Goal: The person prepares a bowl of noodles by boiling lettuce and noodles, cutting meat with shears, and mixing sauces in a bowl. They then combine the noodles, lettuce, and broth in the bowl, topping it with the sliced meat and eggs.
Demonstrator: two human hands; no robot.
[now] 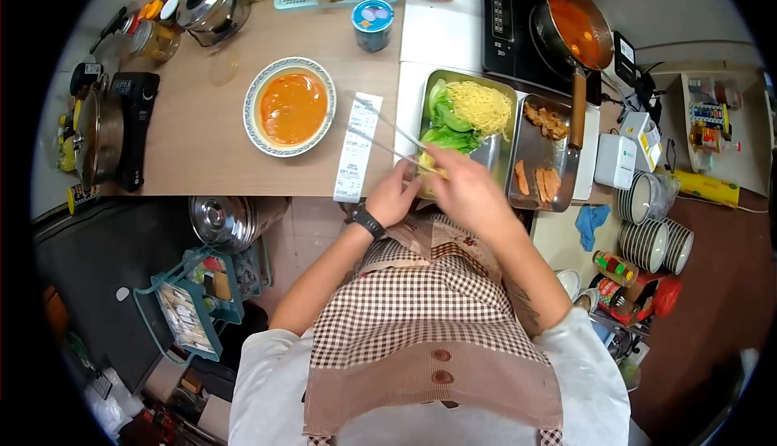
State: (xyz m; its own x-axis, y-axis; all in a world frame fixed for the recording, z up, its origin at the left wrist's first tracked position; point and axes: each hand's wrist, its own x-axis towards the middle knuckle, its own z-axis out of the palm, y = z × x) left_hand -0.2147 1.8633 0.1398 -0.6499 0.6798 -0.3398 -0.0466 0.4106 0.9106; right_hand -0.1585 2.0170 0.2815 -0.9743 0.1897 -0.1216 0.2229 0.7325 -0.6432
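Note:
My right hand (465,191) is closed around a pair of chopsticks (388,122), whose far ends spread apart over a printed receipt (354,155). My left hand (392,195), with a dark watch on its wrist, is beside it at the tray's near left corner. Its fingers are drawn together, and what they hold, if anything, is hidden. Under and beyond the right hand lies a metal tray (426,94) with yellow noodles (479,108) and green leafy vegetables (445,118). Left of the receipt stands a patterned bowl (251,114) of orange soup (293,108).
A second metal tray (534,150) holds pieces of cooked meat (549,183). Behind it, a pan (579,29) of red sauce sits on an induction cooker (500,33), its wooden handle reaching over the tray. A lidded cup (373,25) stands behind the receipt; stacked bowls (643,239) are at right.

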